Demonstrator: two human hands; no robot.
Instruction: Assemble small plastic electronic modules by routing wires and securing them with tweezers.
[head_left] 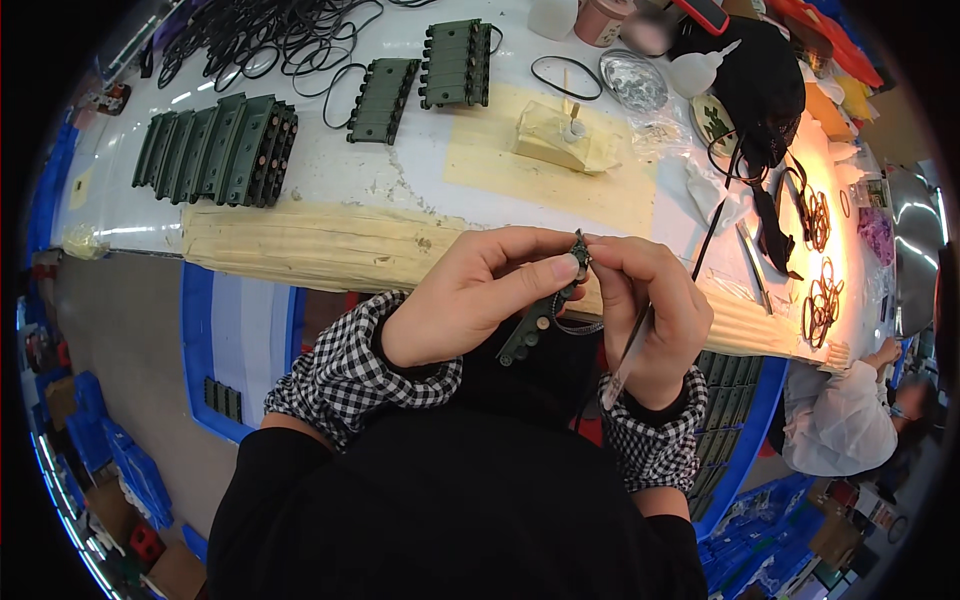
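My left hand (470, 295) is closed around a dark green plastic track part (522, 338) with small round wheels along its side. The part slants down toward my body, its upper end between thumb and forefinger. From it hangs a loop of black ribbed belt (578, 327). My right hand (655, 305) pinches close to that upper end, fingertips nearly touching my left thumb. A thin dark tool (634, 342) runs down through my right palm; its tip is hidden by the fingers. Both hands are above the front edge of the table.
Stacks of green track parts (215, 150) and a heap of black belts (250, 40) lie on the table (340, 175). A tape-wrapped block (560, 140) stands behind my hands. Tweezers (755, 265) lie at the right. Blue bins (195, 340) sit below; another person (835, 415) is at right.
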